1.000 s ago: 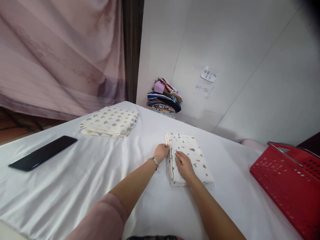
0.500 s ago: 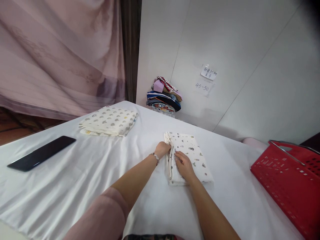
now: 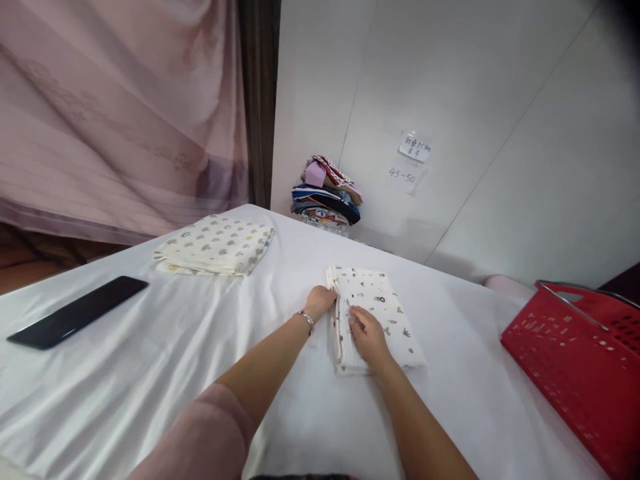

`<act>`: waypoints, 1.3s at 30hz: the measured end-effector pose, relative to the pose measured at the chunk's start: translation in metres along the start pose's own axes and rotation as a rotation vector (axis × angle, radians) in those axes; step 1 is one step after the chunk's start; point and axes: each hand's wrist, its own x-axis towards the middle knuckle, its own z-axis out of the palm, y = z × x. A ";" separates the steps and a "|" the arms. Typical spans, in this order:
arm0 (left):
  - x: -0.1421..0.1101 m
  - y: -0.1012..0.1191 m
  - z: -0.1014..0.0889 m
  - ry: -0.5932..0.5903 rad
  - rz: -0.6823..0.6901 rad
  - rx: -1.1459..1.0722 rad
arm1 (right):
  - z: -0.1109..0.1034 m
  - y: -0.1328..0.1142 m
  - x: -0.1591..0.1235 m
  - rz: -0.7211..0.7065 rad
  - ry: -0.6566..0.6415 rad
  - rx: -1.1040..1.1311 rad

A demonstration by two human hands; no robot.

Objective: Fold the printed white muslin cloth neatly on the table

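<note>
A white cloth (image 3: pixel 387 320) with small grey and brown prints lies folded into a rectangle on the table, its layers stacked along the left edge. My left hand (image 3: pixel 320 301), with a bracelet at the wrist, is closed on that layered left edge. On top of the cloth, just right of the edge, rests my right hand (image 3: pixel 369 333), fingers curled together against the fabric; its fingertips are partly hidden. A second folded cloth (image 3: pixel 217 243), cream with grey mushroom-like prints, lies at the table's far left.
White fabric covers the table (image 3: pixel 200 373). A black flat slab like a phone (image 3: pixel 80 312) lies at the left. A red perforated basket (image 3: pixel 565 360) with a metal handle stands at the right. Folded textiles (image 3: pixel 327 193) are piled beyond the far edge, by a wall with paper notes (image 3: pixel 415 147).
My left hand has shifted slightly left along the cloth's edge, and the layers there look flatter. My right hand's fingers are more curled. The view has moved slightly.
</note>
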 end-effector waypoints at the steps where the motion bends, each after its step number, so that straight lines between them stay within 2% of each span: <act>1: 0.003 0.002 0.000 0.001 0.001 0.001 | 0.000 0.000 0.000 -0.010 0.000 -0.009; 6: 0.015 0.013 0.002 0.032 0.003 -0.007 | 0.003 0.002 -0.001 -0.054 0.002 -0.033; 12: 0.013 0.006 0.008 0.165 0.032 -0.028 | 0.003 0.005 -0.002 -0.032 -0.008 -0.034; 19: 0.027 0.008 0.004 0.118 0.018 -0.019 | 0.002 0.002 -0.001 -0.054 0.001 -0.026; 27: 0.037 0.005 0.007 0.222 -0.013 -0.029 | 0.002 0.003 0.000 -0.067 -0.009 -0.021; 34: 0.047 0.007 -0.003 0.142 -0.039 -0.012 | 0.001 0.000 0.000 -0.045 -0.032 -0.043; 39: 0.053 0.007 -0.007 0.122 -0.058 -0.021 | -0.004 -0.014 -0.003 -0.057 -0.072 -0.123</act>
